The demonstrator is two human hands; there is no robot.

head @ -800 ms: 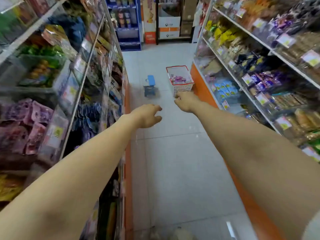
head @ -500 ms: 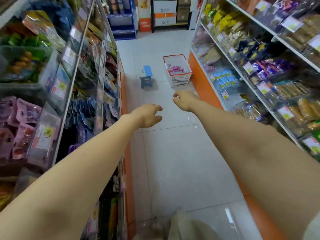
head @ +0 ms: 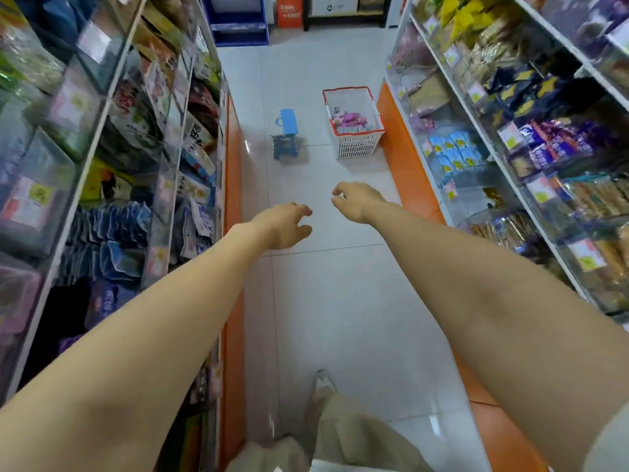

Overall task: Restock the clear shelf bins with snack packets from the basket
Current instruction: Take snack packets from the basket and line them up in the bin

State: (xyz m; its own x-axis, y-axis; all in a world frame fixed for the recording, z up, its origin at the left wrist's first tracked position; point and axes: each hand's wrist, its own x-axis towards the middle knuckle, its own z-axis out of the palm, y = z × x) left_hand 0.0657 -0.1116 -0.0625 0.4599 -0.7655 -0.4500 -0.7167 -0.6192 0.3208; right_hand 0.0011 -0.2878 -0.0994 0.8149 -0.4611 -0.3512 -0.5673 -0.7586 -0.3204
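I'm on the fetch step: my left hand (head: 286, 226) and right hand (head: 354, 202) reach out mid-frame over the floor, fingers loosely curled and holding nothing. Both are well apart from the red-rimmed white basket (head: 357, 148), which sits on the tiles in the upper centre, against the orange base of the right-hand shelving and near a small blue stool (head: 286, 137). Pink snack packets (head: 347, 119) lie inside it, so I judge the next move calls for closing in, bending low, taking a handful, then turning to the clear bins (head: 452, 155) at right.
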